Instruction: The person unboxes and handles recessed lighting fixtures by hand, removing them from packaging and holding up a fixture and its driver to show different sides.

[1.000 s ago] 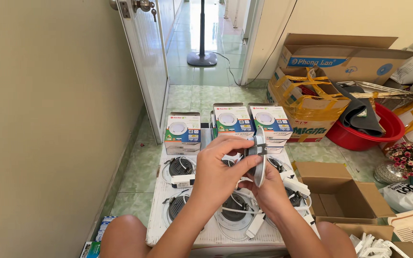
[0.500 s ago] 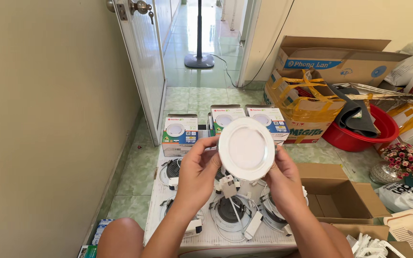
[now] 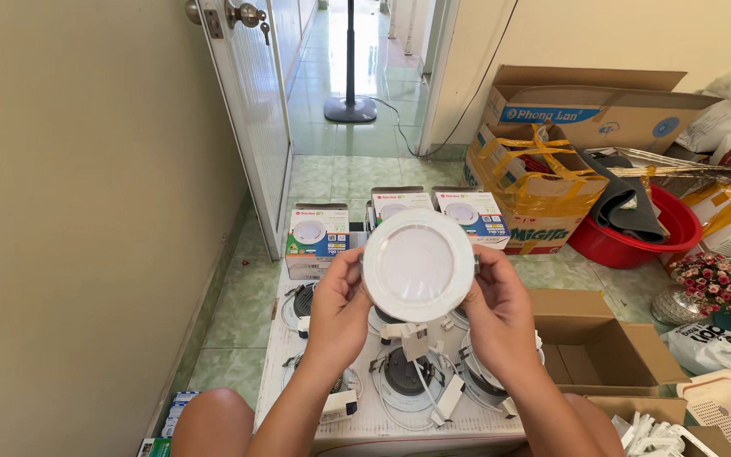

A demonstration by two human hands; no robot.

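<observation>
I hold a round white recessed ceiling light [image 3: 417, 264] up in front of me, its flat diffuser facing the camera. My left hand [image 3: 339, 306] grips its left rim and my right hand [image 3: 496, 310] grips its right rim. A white driver block with a cable [image 3: 416, 340] dangles under the light. Below, several more such lights [image 3: 403, 377] lie face down with their cables on a white board [image 3: 294, 406]. Three small product boxes [image 3: 318, 239] stand in a row behind the board.
A white door [image 3: 251, 118] stands open at the left beside a plain wall. An open empty cardboard box [image 3: 602, 351] sits to the right. Farther right are taped cartons [image 3: 543, 190], a red basin [image 3: 636, 233], artificial flowers [image 3: 708, 279] and a white basket [image 3: 725, 410]. A fan stand [image 3: 350, 106] is in the hallway.
The light went from edge-on near the boxes to face-on toward me, and both hands have lifted it a little closer and higher.
</observation>
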